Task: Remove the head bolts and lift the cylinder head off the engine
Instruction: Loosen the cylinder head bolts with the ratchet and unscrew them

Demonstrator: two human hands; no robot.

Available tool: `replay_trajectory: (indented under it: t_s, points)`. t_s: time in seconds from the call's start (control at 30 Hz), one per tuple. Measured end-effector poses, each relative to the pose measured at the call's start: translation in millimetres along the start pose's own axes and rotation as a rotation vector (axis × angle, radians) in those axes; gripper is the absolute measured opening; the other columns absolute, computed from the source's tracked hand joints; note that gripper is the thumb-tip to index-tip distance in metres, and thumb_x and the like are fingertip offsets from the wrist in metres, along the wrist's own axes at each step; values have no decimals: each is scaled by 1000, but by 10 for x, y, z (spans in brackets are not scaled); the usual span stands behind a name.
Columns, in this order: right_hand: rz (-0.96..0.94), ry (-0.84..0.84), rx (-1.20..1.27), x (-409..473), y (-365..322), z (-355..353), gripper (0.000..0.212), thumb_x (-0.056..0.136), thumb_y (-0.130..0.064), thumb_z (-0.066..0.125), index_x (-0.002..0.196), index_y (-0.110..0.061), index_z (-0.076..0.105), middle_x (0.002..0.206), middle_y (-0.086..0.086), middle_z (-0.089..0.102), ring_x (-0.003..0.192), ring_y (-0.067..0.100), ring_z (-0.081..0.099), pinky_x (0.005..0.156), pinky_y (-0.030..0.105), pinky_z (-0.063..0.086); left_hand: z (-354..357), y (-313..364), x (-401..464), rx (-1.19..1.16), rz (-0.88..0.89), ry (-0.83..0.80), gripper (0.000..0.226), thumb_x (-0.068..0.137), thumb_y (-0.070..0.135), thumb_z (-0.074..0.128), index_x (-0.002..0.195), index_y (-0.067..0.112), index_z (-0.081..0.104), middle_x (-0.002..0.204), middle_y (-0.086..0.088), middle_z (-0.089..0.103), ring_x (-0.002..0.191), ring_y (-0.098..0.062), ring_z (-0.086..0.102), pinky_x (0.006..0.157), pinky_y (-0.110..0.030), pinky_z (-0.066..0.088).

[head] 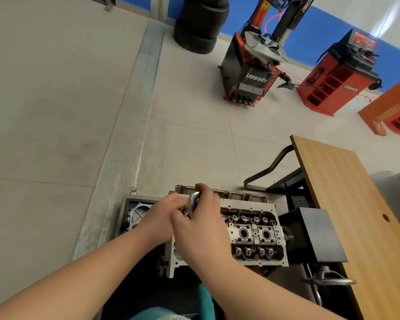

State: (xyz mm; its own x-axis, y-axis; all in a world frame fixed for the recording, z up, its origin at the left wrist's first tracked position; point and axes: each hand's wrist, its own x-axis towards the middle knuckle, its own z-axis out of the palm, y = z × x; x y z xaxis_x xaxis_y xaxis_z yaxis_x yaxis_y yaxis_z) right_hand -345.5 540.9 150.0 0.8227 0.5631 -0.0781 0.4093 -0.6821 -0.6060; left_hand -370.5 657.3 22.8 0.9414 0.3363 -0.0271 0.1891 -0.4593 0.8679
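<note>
The grey cylinder head [254, 236] lies on the engine on its stand, low in the middle of the view, with valve springs and two round bores showing on its right half. Both hands meet over its left half. My right hand [201, 227] grips a shiny ratchet wrench [192, 202] whose head stands up between the fingers. My left hand [162, 218] comes in from the left and pinches the tool's lower end next to a small metal ring. The bolt under the tool is hidden by the hands.
A wooden tabletop [346, 204] runs along the right of the engine, with a black box [319, 236] under its edge. A black tube frame [268, 169] stands behind. Farther off are a tyre changer [252, 72], a red wheel balancer [337, 75] and stacked tyres [200, 21].
</note>
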Motion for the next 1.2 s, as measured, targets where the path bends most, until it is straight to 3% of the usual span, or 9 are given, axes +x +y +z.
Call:
replay_trajectory:
  t_s: [0.17,0.27,0.47,0.6,0.73,0.83,0.93,1.03,1.2]
  points:
    - [-248,56,-339,284,77,-142,55,94,-69,37,134,-31,37,117,-9,51,80,18,60,62,36,48,-50,22,100,160,4,-83,19,95,14,55,82,29,54,90,5,54,79,-6,53,71,-34,48]
    - [-620,95,-616,508,311,-324,52,100,-69,35,119,-23,48,96,-5,60,57,22,59,45,31,46,5,-4,74,122,-74,1,21,97,20,61,86,35,51,95,13,51,84,-7,55,76,-26,47]
    - [-1223,-126,-582,1160,351,-619,43,100,-51,61,110,-10,69,83,3,62,50,25,56,43,31,44,54,-11,10,82,-70,82,32,96,21,69,99,47,50,98,21,53,91,2,55,76,-18,40]
    - [-1074,-70,-529,910,402,-587,36,99,-51,62,108,-17,69,83,-2,63,53,24,59,43,31,44,-82,-93,124,38,-94,-155,32,96,24,70,99,47,48,92,13,64,86,-7,62,77,-33,51]
    - [-411,63,-385,301,388,-349,29,93,-59,50,110,-37,43,93,-13,54,61,9,54,47,27,34,-298,-98,266,-80,-25,-357,37,91,16,75,112,45,72,103,18,74,100,-2,68,85,-19,54]
    - [-149,44,-229,50,186,-75,41,86,-64,44,118,-41,34,104,-17,44,72,12,52,53,31,34,-439,-87,373,-99,-93,-496,36,84,16,76,91,51,78,89,18,76,81,5,68,71,-15,52]
    - [-215,87,-372,206,128,-106,51,91,-75,33,120,-33,39,102,-12,43,73,18,50,55,34,33,-453,-38,489,-79,-131,-552,17,83,36,71,97,29,79,96,-2,76,87,-5,65,88,-40,59]
    - [-377,98,-480,505,197,-284,58,95,-79,31,112,-27,47,94,-7,53,67,22,57,53,33,38,-453,21,492,-190,-157,-546,52,94,44,64,113,-5,66,106,-8,66,101,-16,57,106,-48,48]
    - [-1107,-50,-602,1030,406,-560,49,102,-60,51,106,-13,66,81,3,59,51,27,57,42,33,45,-500,-11,319,-509,-328,-419,51,90,44,68,118,1,72,119,-8,75,116,-22,70,107,-39,52]
